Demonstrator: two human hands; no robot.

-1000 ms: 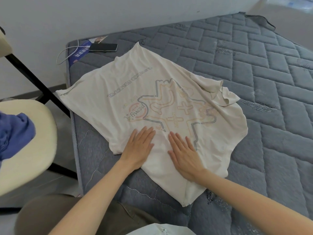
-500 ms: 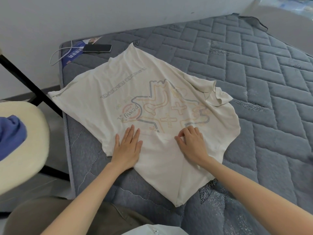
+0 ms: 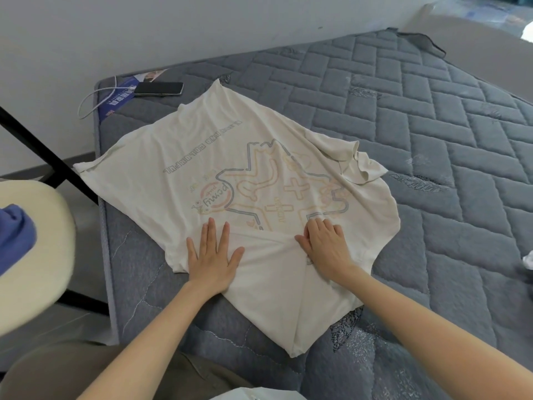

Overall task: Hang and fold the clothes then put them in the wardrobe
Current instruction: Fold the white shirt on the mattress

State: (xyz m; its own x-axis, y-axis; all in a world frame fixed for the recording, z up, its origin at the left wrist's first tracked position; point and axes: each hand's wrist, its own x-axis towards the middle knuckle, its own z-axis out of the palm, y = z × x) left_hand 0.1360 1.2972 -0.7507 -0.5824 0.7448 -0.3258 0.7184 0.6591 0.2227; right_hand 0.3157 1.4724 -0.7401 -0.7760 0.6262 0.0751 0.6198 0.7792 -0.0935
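A cream T-shirt [image 3: 202, 157] with a faded line print lies spread on the grey quilted mattress [image 3: 432, 134]; one sleeve is bunched at its right side. My left hand [image 3: 213, 255] lies flat on the shirt's near part, fingers spread and straight. My right hand [image 3: 326, 246] rests on the shirt a little to the right, fingers curled under and gathering the cloth. A crease runs across the fabric between the two hands.
A black phone [image 3: 158, 88] with a white cable [image 3: 86, 105] lies at the mattress's far left corner. A cream chair seat [image 3: 37, 255] holding a blue garment [image 3: 14, 232] stands at the left. A small white crumpled thing [image 3: 525, 259] sits at the right edge.
My right hand went from flat on the shirt to curled fingers and slid right. My left hand stayed flat and spread its fingers wider. A crease has formed between them.
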